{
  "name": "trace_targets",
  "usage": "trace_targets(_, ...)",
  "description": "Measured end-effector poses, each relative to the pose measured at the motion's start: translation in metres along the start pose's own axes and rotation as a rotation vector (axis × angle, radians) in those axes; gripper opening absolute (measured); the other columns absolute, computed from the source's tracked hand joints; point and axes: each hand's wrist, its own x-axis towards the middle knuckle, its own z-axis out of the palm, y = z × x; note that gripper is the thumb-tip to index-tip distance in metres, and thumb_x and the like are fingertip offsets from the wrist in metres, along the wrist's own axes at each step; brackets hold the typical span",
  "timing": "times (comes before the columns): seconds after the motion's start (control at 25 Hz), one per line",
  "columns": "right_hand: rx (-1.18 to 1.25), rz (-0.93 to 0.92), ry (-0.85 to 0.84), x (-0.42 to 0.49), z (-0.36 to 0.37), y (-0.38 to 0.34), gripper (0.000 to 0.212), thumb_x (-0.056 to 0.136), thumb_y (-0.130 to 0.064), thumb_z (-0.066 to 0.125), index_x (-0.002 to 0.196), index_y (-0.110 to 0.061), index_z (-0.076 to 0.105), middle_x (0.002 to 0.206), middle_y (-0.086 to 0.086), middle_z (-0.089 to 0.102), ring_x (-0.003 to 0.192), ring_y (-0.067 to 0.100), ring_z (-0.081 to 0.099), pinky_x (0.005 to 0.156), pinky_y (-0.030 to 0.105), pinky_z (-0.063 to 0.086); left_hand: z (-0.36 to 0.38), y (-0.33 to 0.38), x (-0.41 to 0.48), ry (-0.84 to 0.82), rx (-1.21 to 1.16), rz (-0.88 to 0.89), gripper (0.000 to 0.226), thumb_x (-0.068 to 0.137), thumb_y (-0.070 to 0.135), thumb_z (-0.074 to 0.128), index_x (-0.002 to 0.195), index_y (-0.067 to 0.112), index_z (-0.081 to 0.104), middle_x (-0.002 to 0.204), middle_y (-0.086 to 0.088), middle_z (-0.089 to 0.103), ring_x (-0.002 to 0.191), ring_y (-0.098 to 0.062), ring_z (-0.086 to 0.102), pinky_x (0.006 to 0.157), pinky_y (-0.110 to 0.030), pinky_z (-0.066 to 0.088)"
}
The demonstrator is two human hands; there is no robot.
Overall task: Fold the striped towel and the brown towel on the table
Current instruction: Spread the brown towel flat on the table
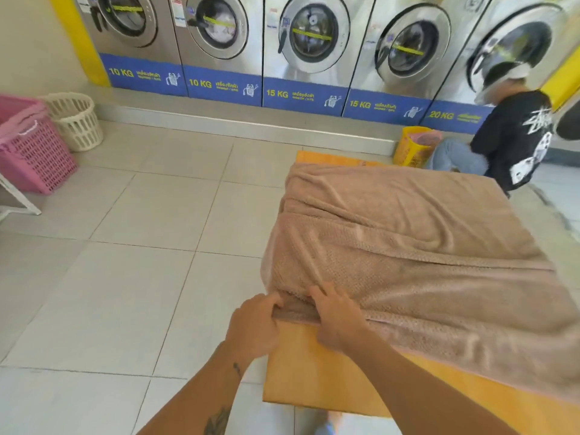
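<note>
Left hand (254, 324) and right hand (339, 318) pinch the brown towel (408, 246) corner; its length runs rightward from the fingers.

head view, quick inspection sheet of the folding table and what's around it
surface: wooden table, near strip bare
job's things: brown towel spread across it, wrinkled; striped towel not seen
clutter: nothing seen
hands: left hand pinches the towel's near-left corner; right hand on the hem beside it, grip unclear
cables: nothing seen
surroundings: tiled floor, washing machines, pink basket, white basket, yellow basket, crouching person
</note>
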Motion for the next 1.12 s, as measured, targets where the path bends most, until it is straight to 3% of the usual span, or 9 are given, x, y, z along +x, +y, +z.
trace_targets(0.2, 0.196, 0.067, 0.083, -0.030, 0.009, -0.010, 0.042, 0.079, 0.001, 0.058, 0.114, -0.022, 0.055, 0.113, 0.001, 0.057, 0.095, 0.023, 0.055, 0.067, 0.032, 0.047, -0.007, -0.010, -0.033, -0.069, -0.071, 0.101, 0.025, 0.085, 0.017, 0.050, 0.097, 0.037, 0.060, 0.092, 0.013, 0.061, 0.080, -0.012, 0.060, 0.068, -0.029, 0.048)
trace_targets(0.32, 0.239, 0.083, 0.088, -0.056, 0.014, -0.003, 0.043, 0.079, 0.000, 0.054, 0.114, -0.025, 0.060, 0.114, -0.003, 0.060, 0.097, 0.020, 0.056, 0.075, 0.033, 0.051, -0.011, -0.007, -0.045, -0.180, -0.120, 0.139, 0.025, 0.088, 0.019, 0.048, 0.095, 0.038, 0.063, 0.088, 0.014, 0.063, 0.075, -0.008, 0.061, 0.064, -0.027, 0.051)
trace_targets(0.44, 0.252, 0.094, -0.118, -0.075, 0.017, 0.010, 0.046, 0.079, -0.007, 0.050, 0.115, -0.030, 0.068, 0.115, -0.006, 0.066, 0.103, 0.019, 0.060, 0.079, 0.027, 0.048, -0.011, 0.001, -0.056, -0.398, -0.058, 0.159, 0.026, 0.093, 0.020, 0.050, 0.104, 0.030, 0.071, 0.088, 0.018, 0.061, 0.076, -0.002, 0.059, 0.064, -0.017, 0.043)
trace_targets(0.56, 0.380, 0.120, -0.045, -0.082, 0.017, 0.019, 0.038, 0.082, -0.018, 0.047, 0.110, -0.031, 0.069, 0.116, -0.005, 0.068, 0.108, 0.019, 0.061, 0.090, 0.034, 0.052, -0.008, 0.003, -0.059, -0.300, -0.054, 0.160, 0.018, 0.092, 0.023, 0.054, 0.094, 0.028, 0.072, 0.088, 0.014, 0.063, 0.081, -0.005, 0.061, 0.073, -0.023, 0.051)
trace_targets(0.68, 0.329, 0.194, 0.111, -0.084, 0.016, 0.034, 0.045, 0.081, -0.015, 0.050, 0.123, -0.029, 0.060, 0.131, -0.001, 0.057, 0.123, 0.025, 0.048, 0.101, 0.044, 0.046, 0.000, 0.010, -0.056, -0.125, -0.030, 0.190, 0.009, 0.090, 0.031, 0.060, 0.098, 0.034, 0.063, 0.102, 0.015, 0.054, 0.094, -0.005, 0.056, 0.089, -0.028, 0.051)
trace_targets(0.84, 0.212, 0.225, -0.063, -0.097, 0.023, 0.049, 0.059, 0.078, -0.012, 0.057, 0.134, -0.027, 0.045, 0.140, 0.005, 0.035, 0.131, 0.033, 0.033, 0.100, 0.047, 0.045, 0.008, 0.025, -0.059, -0.210, 0.180, 0.163, 0.018, 0.091, 0.028, 0.061, 0.108, 0.033, 0.064, 0.108, 0.012, 0.050, 0.102, -0.011, 0.052, 0.092, -0.031, 0.048)
trace_targets(0.96, 0.132, 0.167, -0.153, -0.100, 0.022, 0.056, 0.043, 0.080, -0.013, 0.057, 0.122, -0.021, 0.054, 0.126, 0.006, 0.049, 0.118, 0.031, 0.050, 0.092, 0.043, 0.051, 0.004, 0.035, -0.062, -0.320, 0.215, 0.103, 0.015, 0.092, 0.024, 0.056, 0.094, 0.032, 0.069, 0.100, 0.014, 0.058, 0.091, -0.009, 0.058, 0.085, -0.029, 0.051)
trace_targets(1.12, 0.304, 0.150, -0.078, -0.088, -0.008, 0.069, 0.038, 0.082, -0.005, 0.049, 0.117, -0.004, 0.062, 0.117, 0.017, 0.065, 0.107, 0.034, 0.062, 0.086, 0.047, 0.056, -0.010, 0.044, -0.051, -0.170, 0.097, 0.055, 0.018, 0.095, 0.021, 0.053, 0.097, 0.034, 0.066, 0.104, 0.012, 0.064, 0.093, -0.007, 0.061, 0.084, -0.025, 0.054)
